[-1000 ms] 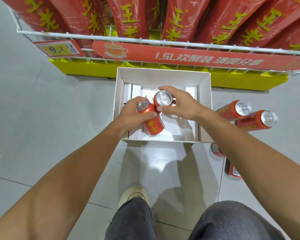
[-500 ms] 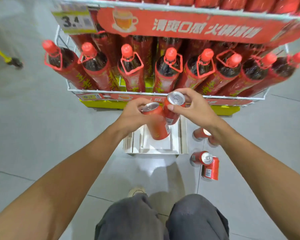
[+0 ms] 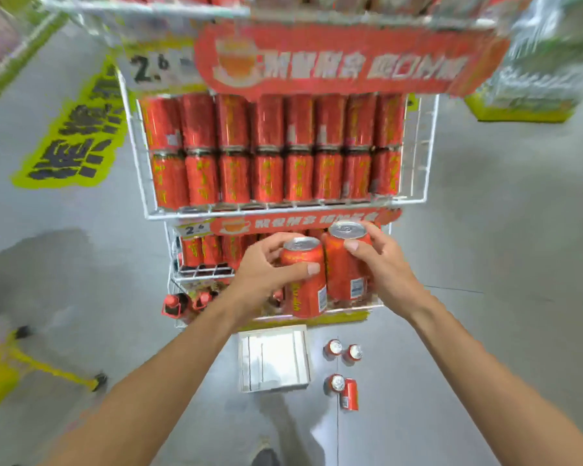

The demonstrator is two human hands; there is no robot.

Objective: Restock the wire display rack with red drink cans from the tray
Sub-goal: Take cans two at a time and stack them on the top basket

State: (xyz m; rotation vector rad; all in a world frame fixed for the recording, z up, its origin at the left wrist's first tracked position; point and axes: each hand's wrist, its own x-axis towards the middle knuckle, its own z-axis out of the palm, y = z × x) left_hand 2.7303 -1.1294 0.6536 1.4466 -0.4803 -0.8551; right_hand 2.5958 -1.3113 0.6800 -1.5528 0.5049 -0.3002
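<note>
Head view
Floor [image 3: 485, 230]: grey tile; yellow sticker [image 3: 78, 136] at left, blurred.
Rack [image 3: 429, 153]: white wire, shelves packed with stocked cans [image 3: 266, 176]; bottles [image 3: 174, 302] lowest.
Tray [image 3: 273, 363]: white, on the floor at the rack's foot; four loose cans [image 3: 353, 354] just right.
Left hand [image 3: 263, 274]: wrapped round one can [image 3: 307, 287], before the lower shelves.
Right hand [image 3: 381, 264]: gripping second can [image 3: 342, 274], alongside.

upper price tag [image 3: 150, 67]: 2.6 | lower price tag [image 3: 194, 229]: 2.6 | both on wire rack [image 3: 421, 153] | banner [image 3: 334, 62] text blurred
</note>
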